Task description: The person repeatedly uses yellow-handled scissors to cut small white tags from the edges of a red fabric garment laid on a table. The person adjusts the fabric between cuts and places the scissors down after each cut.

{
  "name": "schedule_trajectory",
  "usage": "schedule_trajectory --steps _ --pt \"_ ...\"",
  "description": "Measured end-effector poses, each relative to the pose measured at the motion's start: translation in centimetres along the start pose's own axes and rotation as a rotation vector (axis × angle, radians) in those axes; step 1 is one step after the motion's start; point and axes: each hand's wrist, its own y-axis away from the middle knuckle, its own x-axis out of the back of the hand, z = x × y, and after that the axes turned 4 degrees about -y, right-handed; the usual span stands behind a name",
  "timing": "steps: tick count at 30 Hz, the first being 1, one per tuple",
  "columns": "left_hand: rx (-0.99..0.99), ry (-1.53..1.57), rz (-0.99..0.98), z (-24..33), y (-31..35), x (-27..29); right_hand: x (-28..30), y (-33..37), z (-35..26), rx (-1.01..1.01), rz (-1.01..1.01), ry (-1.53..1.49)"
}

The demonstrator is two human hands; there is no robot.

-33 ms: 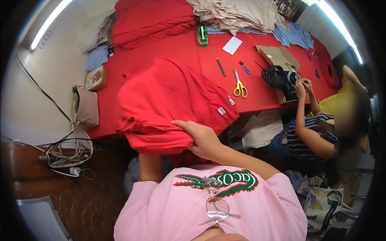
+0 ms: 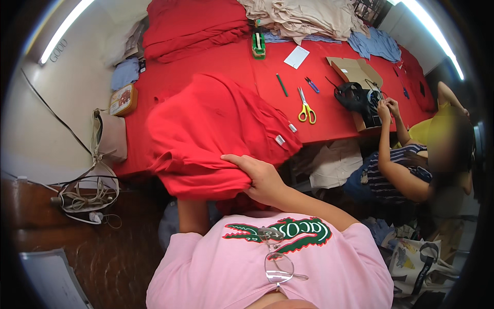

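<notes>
At the red table's [image 2: 334, 118] near left, the right hand [image 2: 263, 180] pinches a fold of the red garment [image 2: 206, 123], the left hand hidden, its grip untellable, apparently mid-arranging, the next move calling for steady hold

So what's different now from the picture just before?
Very little: the right end of the red garment has shifted slightly left, while its lower fold and the right hand gripping it have edged slightly right. No visible grasp or release; the left hand is hidden by the garment. The yellow-handled scissors, green pencil-like stick and open cardboard box stayed put.
</notes>
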Motion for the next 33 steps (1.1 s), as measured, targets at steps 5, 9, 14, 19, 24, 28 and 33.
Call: schedule_trajectory --steps 5,9,14,19,24,28,33 --pt "-0.291 -0.164 -0.026 6.5 1.1 -5.9 2.5 3.9 -1.4 0.179 -0.008 -0.193" --pt "-0.448 -0.324 -0.008 9.2 3.2 -8.3 5.1 5.3 -2.6 0.228 -0.018 -0.327" --pt "-0.551 -0.596 0.078 9.0 5.5 -8.9 6.6 6.3 -2.6 0.154 -0.038 -0.535" --pt "-0.63 -0.905 0.195 8.5 5.6 -8.6 7.2 4.2 -1.7 0.149 -0.016 -0.57" --pt "-0.824 -1.325 0.34 11.2 2.2 -8.5 6.7 0.3 2.2 -0.019 0.002 -0.648" --pt "-1.043 -1.711 0.48 15.5 -7.0 -10.7 5.8 -3.8 11.5 -0.245 0.209 -0.691" --pt "-0.485 -2.218 0.633 17.1 -19.7 -8.1 6.7 -12.1 26.9 -0.881 0.253 -0.821"
